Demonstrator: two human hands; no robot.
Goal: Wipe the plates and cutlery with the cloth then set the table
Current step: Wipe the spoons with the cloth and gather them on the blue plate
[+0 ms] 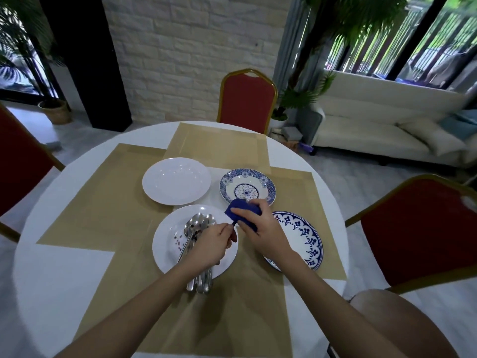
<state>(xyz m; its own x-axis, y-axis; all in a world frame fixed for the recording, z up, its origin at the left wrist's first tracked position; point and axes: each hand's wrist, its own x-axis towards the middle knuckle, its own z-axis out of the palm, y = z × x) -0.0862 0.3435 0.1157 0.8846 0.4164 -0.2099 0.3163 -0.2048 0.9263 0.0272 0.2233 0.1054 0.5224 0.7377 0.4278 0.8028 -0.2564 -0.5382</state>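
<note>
A white plate [165, 244] near me carries a bundle of several spoons [197, 226], handles sticking out over its near rim. My left hand [211, 248] hovers over that plate and grips the handle of one piece of cutlery, whose far end is wrapped in the blue cloth [242, 211]. My right hand [260, 228] grips the cloth around that end. A plain white plate [176, 180] lies farther off to the left. A blue patterned bowl-plate [246, 187] sits behind the cloth. Under my right wrist lies a blue-rimmed plate [307, 241].
The round white table [64, 280] bears tan placemats [216, 146]. Red chairs stand at the far side [247, 99], the left [18, 161] and the right [418, 236]. A white sofa [382, 125] and potted plants are beyond. My knee [402, 324] shows at bottom right.
</note>
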